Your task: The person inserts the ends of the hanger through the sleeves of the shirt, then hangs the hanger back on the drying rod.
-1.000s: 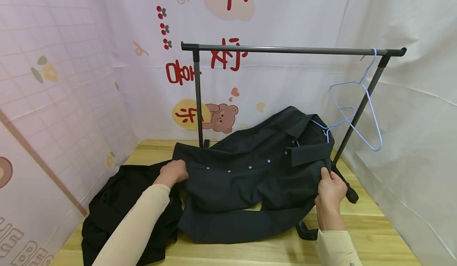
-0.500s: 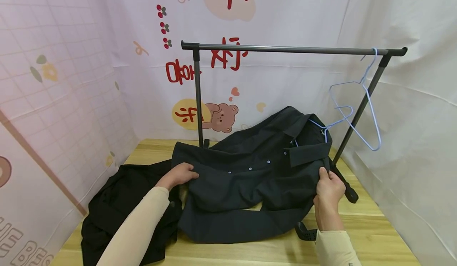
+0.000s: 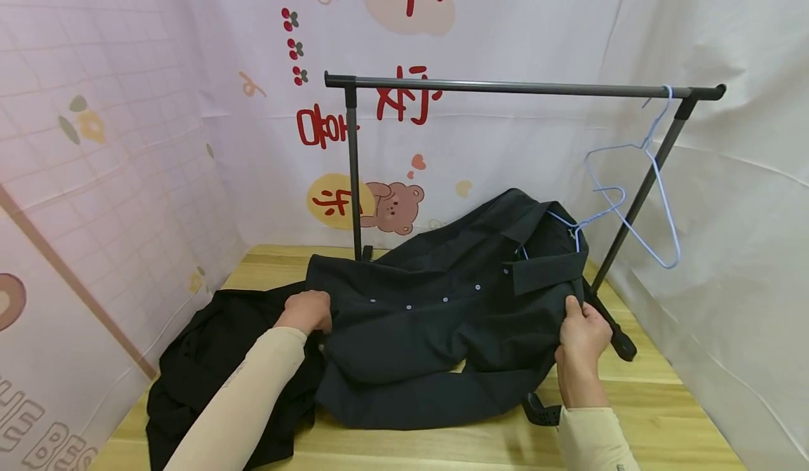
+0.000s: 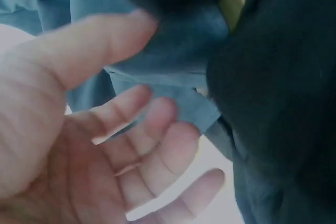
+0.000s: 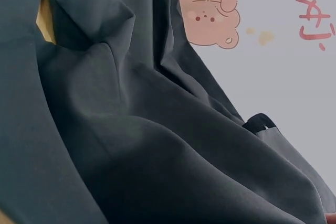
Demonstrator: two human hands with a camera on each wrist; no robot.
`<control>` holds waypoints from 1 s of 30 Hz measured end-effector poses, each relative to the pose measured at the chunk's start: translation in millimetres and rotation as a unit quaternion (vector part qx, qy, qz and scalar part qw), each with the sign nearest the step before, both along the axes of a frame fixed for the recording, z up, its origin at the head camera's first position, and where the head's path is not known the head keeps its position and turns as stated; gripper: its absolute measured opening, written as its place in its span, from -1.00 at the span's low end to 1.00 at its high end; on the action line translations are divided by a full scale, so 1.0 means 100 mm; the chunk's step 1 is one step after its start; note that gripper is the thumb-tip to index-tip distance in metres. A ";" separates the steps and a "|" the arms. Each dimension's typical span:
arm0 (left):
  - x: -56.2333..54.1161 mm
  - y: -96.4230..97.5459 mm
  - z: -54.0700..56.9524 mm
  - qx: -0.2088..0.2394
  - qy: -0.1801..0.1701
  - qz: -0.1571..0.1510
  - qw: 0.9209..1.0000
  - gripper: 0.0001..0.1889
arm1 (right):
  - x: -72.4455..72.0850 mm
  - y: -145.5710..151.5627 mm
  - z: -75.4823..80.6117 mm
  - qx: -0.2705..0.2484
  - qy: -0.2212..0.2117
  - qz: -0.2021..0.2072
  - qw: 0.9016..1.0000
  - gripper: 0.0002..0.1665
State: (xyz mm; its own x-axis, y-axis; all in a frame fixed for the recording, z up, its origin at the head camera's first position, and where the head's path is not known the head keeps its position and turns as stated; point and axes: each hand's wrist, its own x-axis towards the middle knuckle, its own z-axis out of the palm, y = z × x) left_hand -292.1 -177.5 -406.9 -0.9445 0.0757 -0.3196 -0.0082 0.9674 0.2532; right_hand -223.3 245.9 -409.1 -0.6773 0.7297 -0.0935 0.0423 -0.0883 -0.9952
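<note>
A dark grey button-up shirt (image 3: pixel 404 337) lies spread sideways, its collar toward the right and its hem toward the left. Inside its collar sits a blue wire hanger (image 3: pixel 590 220), its hook sticking out. My right hand (image 3: pixel 584 337) pinches the shirt at the shoulder below the collar, thumb on top; the right wrist view shows mostly folds of the shirt (image 5: pixel 157 145). At the hem end is my left hand (image 3: pixel 306 311). In the left wrist view my left hand (image 4: pixel 100 129) has thumb and loosely bent fingers apart, with no cloth visible between them.
A black crumpled garment (image 3: pixel 215 359) lies left on the wooden table (image 3: pixel 379 450). Behind stands a dark clothes rack (image 3: pixel 505 87), with another blue hanger (image 3: pixel 657 169) on its right end. One rack foot (image 3: pixel 540 411) juts out beside the right hand. Printed cloth walls surround the table.
My left hand slid right over the shirt's front, then back left to the hem. The right hand keeps its hold, having shifted slightly left with the collar and hanger.
</note>
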 end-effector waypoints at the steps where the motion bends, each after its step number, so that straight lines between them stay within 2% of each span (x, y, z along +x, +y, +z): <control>1: 0.00 0.00 -0.01 -0.043 0.003 0.001 0.999 -0.64 | 0.00 0.00 0.00 0.000 -0.001 0.002 1.000 -0.60; 2: -0.01 0.01 -0.01 -0.057 0.003 0.004 0.998 -0.61 | 0.00 0.00 0.00 0.001 -0.002 0.005 1.000 -0.58; 4: -0.03 0.01 -0.02 -0.051 0.012 0.009 0.999 -0.63 | 0.00 0.00 0.00 0.001 -0.001 0.008 1.000 -0.54; 9: -0.09 0.02 0.02 -0.021 0.055 0.011 0.998 -0.78 | 0.01 0.00 0.00 0.003 0.010 0.002 1.000 -0.61; 15: -0.17 0.01 0.09 0.033 0.110 0.028 0.993 -0.81 | 0.01 0.01 -0.02 0.021 0.010 -0.003 1.000 -0.60; 21: -0.27 0.03 0.14 0.051 0.144 0.049 0.987 -0.73 | -0.01 0.01 -0.03 0.021 0.017 -0.003 1.000 -0.52; 25: -0.35 0.07 0.18 0.057 0.157 0.048 0.985 -0.60 | -0.02 0.01 -0.05 0.030 0.008 -0.002 1.000 -0.49; 30: -0.48 0.14 0.28 0.091 0.182 0.050 0.978 -0.47 | -0.04 0.00 -0.05 0.057 0.011 0.000 0.998 -0.50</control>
State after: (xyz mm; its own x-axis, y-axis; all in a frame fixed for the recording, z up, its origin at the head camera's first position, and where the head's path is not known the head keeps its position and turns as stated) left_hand -340.2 -163.2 -378.4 -0.9987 0.0019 0.0502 0.0231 0.9049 0.4249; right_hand -227.4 245.8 -413.9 -0.6775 0.7355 0.0050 0.0204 0.0256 -0.9995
